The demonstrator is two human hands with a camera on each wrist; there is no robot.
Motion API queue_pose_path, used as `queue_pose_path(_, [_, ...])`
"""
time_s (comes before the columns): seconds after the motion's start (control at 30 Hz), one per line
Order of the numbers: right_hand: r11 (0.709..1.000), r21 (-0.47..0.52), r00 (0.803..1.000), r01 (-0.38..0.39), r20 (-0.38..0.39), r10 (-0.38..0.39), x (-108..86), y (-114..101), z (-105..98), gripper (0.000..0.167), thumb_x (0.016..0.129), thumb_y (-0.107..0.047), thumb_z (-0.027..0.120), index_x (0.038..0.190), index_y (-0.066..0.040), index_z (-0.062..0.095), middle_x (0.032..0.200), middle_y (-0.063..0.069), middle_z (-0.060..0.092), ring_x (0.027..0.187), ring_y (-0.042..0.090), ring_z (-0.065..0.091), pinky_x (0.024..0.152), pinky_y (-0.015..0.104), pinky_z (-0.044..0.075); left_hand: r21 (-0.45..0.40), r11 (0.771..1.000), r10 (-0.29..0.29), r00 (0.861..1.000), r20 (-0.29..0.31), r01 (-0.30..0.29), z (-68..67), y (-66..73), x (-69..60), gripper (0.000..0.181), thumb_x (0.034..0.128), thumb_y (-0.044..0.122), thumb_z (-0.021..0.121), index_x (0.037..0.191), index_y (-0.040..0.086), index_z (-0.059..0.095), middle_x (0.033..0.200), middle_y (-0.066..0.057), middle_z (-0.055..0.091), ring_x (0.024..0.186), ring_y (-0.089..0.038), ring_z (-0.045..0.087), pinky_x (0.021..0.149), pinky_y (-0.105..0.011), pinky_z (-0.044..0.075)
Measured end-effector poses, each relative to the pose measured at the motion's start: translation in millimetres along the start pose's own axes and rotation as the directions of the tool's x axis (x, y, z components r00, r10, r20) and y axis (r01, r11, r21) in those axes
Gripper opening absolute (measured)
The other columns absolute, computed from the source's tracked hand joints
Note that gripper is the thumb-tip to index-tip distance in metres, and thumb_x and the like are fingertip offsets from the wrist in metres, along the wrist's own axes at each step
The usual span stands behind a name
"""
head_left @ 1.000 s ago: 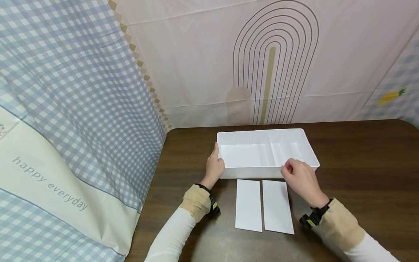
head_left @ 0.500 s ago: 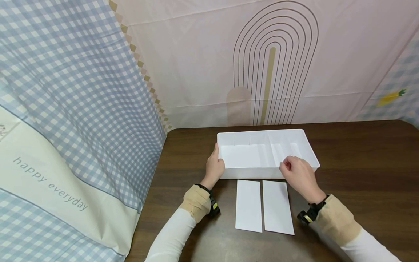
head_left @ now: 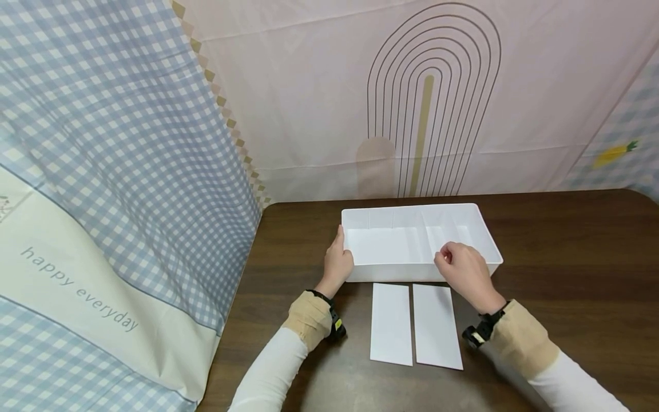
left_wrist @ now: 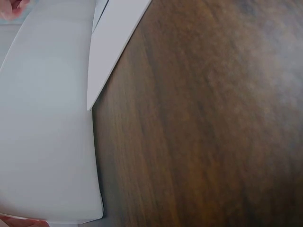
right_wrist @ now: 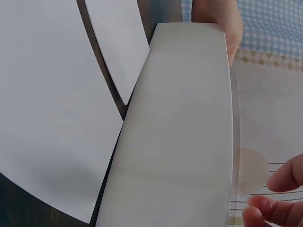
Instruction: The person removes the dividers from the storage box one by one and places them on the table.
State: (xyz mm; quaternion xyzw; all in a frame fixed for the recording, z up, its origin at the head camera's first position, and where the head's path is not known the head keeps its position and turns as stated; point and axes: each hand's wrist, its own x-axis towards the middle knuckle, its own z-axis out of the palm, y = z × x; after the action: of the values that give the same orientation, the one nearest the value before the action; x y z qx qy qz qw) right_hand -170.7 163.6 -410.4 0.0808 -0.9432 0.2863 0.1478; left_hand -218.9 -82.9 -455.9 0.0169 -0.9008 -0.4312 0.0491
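Note:
A white open-topped divided box (head_left: 393, 273) stands on the brown table, with partitions across its inside. My left hand (head_left: 337, 266) holds the box at its left end, its fingers along the outer side and the thumb by the front corner. Over the box's right front part is my right hand (head_left: 465, 273), loosely curled. In the right wrist view, a gap shows between its thumb (right_wrist: 288, 176) and fingertips, with nothing seen there. Two flat white panels (head_left: 391, 323) lie side by side in front of the box.
The wooden table (head_left: 566, 257) extends to both sides of the box. Behind it hangs a pale cloth (head_left: 298, 86) with an arch pattern. A blue checked cloth (head_left: 128, 114) hangs along the left side.
My right hand has shifted slightly left and away from me over the box. The left hand, the box and both panels stay where they were.

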Motion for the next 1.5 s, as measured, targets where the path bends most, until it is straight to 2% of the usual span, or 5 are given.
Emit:
queue_pose_path(0.3, [1.000, -0.011, 1.000, -0.011, 0.016, 0.011, 4.6, 1.3, 4.5, 0.023, 0.082, -0.014, 0.047, 0.069, 0.000, 0.060, 0.057, 0.005, 0.052, 0.053, 0.018, 0.043, 0.049, 0.026, 0.030, -0.014, 1.000, 0.003, 1.000, -0.003, -0.004, -0.2, 0.4, -1.4, 0.064, 0.0807, -0.002, 0.032, 0.142, 0.009, 0.018, 0.143, -0.009, 0.028, 0.123, -0.021, 0.037, 0.097, -0.037, 0.036])
queue_pose_path(0.73, [0.999, -0.025, 0.999, -0.030, 0.045, 0.031, 9.9, 0.1, 9.5, 0.022, 0.082, -0.013, 0.048, 0.072, 0.001, 0.061, 0.057, 0.007, 0.052, 0.053, 0.019, 0.043, 0.049, 0.028, 0.031, -0.003, 1.000, -0.005, 1.000, 0.000, 0.005, 0.2, -0.2, -0.7, 0.063, 0.0816, -0.002, 0.032, 0.142, 0.010, 0.018, 0.143, -0.007, 0.028, 0.117, -0.023, 0.043, 0.093, -0.036, 0.038])
queue_pose_path(0.87, [0.999, -0.038, 0.998, -0.036, 0.058, 0.039, 12.0, -1.8, 10.2, 0.021, 0.082, -0.013, 0.048, 0.073, 0.002, 0.060, 0.055, 0.006, 0.050, 0.051, 0.018, 0.041, 0.048, 0.026, 0.030, -0.002, 1.000, -0.006, 1.000, 0.004, 0.006, -0.2, 0.8, -0.5, 0.064, 0.0815, -0.002, 0.032, 0.142, 0.010, 0.018, 0.143, -0.007, 0.028, 0.079, -0.024, 0.055, 0.088, -0.035, 0.040])
queue_pose_path(1.0, [0.998, -0.050, 0.997, -0.034, 0.062, 0.037, 14.0, -2.9, 11.4, 0.021, 0.082, -0.014, 0.048, 0.074, 0.002, 0.060, 0.054, 0.006, 0.050, 0.050, 0.018, 0.041, 0.046, 0.026, 0.030, 0.007, 1.000, -0.005, 1.000, 0.010, 0.005, -1.0, 1.1, -0.3, 0.064, 0.0813, -0.002, 0.032, 0.142, 0.011, 0.017, 0.143, -0.007, 0.028, 0.048, -0.013, 0.028, 0.079, -0.033, 0.040])
queue_pose_path(1.5, [0.997, -0.080, 0.997, -0.022, 0.065, 0.028, 18.8, -5.1, 15.3, 0.021, 0.080, -0.015, 0.049, 0.075, 0.003, 0.060, 0.052, 0.006, 0.048, 0.049, 0.018, 0.041, 0.045, 0.026, 0.029, 0.008, 1.000, 0.002, 1.000, -0.003, -0.002, -0.4, 0.0, -0.6, 0.063, 0.0817, -0.001, 0.032, 0.142, 0.011, 0.018, 0.143, -0.007, 0.029, 0.093, -0.026, 0.053, 0.090, -0.035, 0.039])
